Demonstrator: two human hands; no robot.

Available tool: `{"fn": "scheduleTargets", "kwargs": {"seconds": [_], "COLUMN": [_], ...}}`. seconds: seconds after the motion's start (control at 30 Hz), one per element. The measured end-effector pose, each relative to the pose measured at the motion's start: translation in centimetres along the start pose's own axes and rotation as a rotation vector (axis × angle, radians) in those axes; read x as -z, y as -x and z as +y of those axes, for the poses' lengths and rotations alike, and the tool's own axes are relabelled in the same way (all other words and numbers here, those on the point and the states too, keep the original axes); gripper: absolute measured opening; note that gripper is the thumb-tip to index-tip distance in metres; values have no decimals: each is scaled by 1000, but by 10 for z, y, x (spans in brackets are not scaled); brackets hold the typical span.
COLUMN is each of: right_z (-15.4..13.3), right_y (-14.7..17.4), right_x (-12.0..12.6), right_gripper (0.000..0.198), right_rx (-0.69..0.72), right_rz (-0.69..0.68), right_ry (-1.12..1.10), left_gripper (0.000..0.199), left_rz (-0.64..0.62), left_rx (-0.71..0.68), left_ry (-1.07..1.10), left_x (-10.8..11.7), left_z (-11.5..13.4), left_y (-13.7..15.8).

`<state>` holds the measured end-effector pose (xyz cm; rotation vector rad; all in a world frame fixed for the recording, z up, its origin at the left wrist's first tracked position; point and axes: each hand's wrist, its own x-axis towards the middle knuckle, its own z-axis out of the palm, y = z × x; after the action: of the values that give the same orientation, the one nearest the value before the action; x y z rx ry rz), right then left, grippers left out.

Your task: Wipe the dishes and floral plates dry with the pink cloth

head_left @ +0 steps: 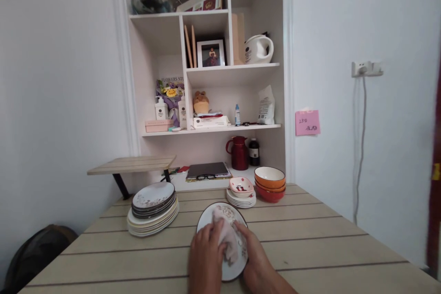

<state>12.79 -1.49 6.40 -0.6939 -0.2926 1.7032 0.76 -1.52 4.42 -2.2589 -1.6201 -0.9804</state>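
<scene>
A white dinner plate (206, 213) with a dark rim and a brown floral pattern is in front of me, low in the head view, its near part partly covered by my hands. My left hand (206, 248) is closed on a pale pink cloth (230, 241), which lies bunched against the plate's face. At the plate's right edge, my right hand (257, 255) grips the rim with the thumb on top; its other fingers are hidden. Left of these hands, a stack of plates (154, 195) has dark-rimmed floral ones above larger pale ones.
Small dishes (241, 186) sit on a stack of saucers (241, 201) beyond the plate. Orange and red bowls (270, 181) are stacked beside them. A raised wooden shelf (132, 165) stands at the table's back left. Behind are a laptop (208, 170) and a red jug (240, 154).
</scene>
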Motion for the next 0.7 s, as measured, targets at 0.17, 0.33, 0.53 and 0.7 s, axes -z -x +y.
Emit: {"fn": "scheduleTargets", "kwargs": {"seconds": [0.17,0.33,0.53,0.7], "right_z": [0,-6,-10,-3], "right_y": [2,2,1,2], "right_x": [-1,1,4,0], "right_gripper": [38,28,29,30], "right_rx": [21,24,-74,4], "right_rz": [25,15,-19,-43], "right_ry": [-4,-41,-45,25], "left_gripper": [54,61,64,66], "left_rz": [19,-11,22,52], "left_rx": [115,-56,-337,-163], "left_ry": [-60,-19,-12,-32], "left_x": [6,-4,-11,5], "left_z": [-11,3,12,5], "left_y": [0,5,11,1]}}
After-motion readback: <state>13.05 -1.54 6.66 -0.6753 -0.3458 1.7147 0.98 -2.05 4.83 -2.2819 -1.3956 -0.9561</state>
